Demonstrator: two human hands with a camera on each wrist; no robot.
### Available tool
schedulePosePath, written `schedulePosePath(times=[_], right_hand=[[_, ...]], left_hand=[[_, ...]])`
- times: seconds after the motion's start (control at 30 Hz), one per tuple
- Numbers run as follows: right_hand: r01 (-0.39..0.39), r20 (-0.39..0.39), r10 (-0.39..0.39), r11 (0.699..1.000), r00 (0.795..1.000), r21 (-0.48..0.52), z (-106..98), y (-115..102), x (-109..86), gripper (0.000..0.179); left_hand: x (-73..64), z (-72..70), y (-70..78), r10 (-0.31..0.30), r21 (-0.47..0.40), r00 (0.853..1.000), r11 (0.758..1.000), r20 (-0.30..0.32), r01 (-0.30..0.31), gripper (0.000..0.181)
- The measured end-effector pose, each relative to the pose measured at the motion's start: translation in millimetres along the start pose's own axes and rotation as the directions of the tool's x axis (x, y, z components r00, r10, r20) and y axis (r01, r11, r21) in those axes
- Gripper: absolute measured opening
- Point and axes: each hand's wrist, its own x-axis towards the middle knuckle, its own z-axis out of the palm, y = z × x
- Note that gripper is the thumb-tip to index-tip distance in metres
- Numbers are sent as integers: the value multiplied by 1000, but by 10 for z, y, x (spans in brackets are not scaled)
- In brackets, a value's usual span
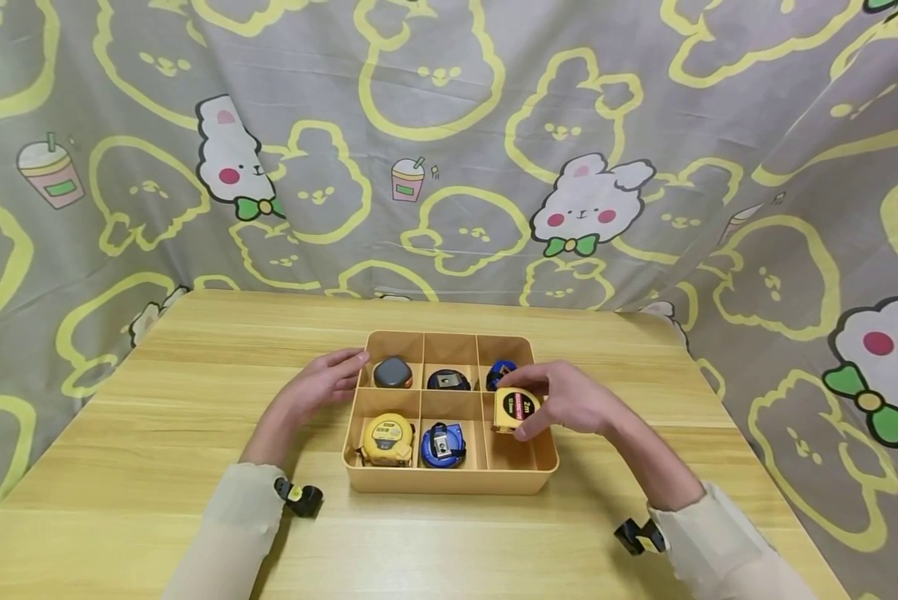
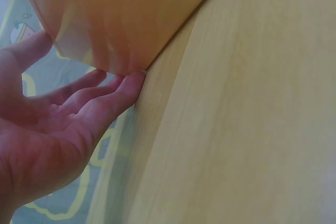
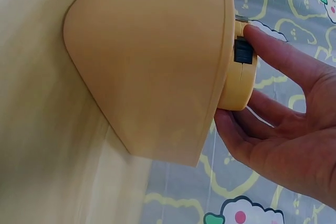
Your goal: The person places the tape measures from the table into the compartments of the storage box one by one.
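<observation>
A yellow 2m tape measure (image 1: 516, 409) is pinched between the thumb and fingers of my right hand (image 1: 573, 400), over the front right compartment of a tan six-compartment box (image 1: 449, 481). In the right wrist view the tape measure (image 3: 240, 85) shows above the box rim, its black button facing the camera. My left hand (image 1: 327, 385) rests against the box's left side; in the left wrist view its extended fingertips (image 2: 137, 80) touch the wall, with the thumb at the rim. A yellow tape measure (image 1: 387, 439) and a blue one (image 1: 443, 445) lie in the front left and middle compartments.
The back row holds a dark grey tape measure (image 1: 393, 372), a black-and-blue one (image 1: 449, 381) and a blue one (image 1: 500, 373), partly hidden by my right hand. The box stands on a wooden table (image 1: 449, 546). A patterned curtain (image 1: 464, 275) hangs behind and beside it.
</observation>
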Motion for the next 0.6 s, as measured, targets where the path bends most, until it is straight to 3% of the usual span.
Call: schedulePosePath(times=[0.27,0.6], right_hand=[[30,58,-30,1000,998,2,25,44,-13,63],[-2,84,7,998,996,-57,29,72,-32,66]], left_hand=[[9,-14,-18,11,11,1000,1000,10,-11,80],[-1,-9,-15,10,5,1000,1000,8,-10,80]])
